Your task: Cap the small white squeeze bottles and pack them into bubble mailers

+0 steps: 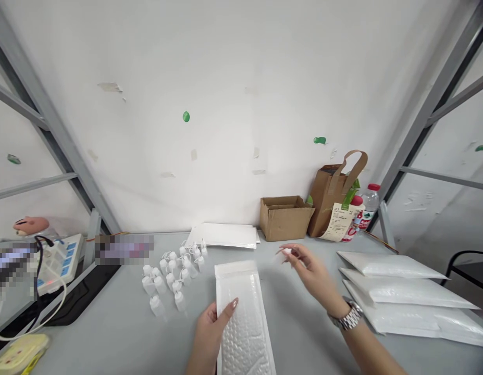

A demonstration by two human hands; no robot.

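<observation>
A white wall fills the far side, with a grey frame rising at left and right. Below it spreads a grey table. At right, three padded white mailers lie overlapping. Another mailer lies near, in the middle, its near end out of view. Far right stand a paper bag and, just left of it, an open box; left of the box lie flat white packets.

The left hand is partly closed on the near mailer's left edge, thumb on top, the other fingers mostly hidden. The right hand, a watch on its wrist, is raised right of that mailer's far end, fingers bent and pinching a small bottle, blurred, its white cap between the fingertips.

Smallest are the white-capped bottles, grouped upright left of the near mailer, apart from it.
</observation>
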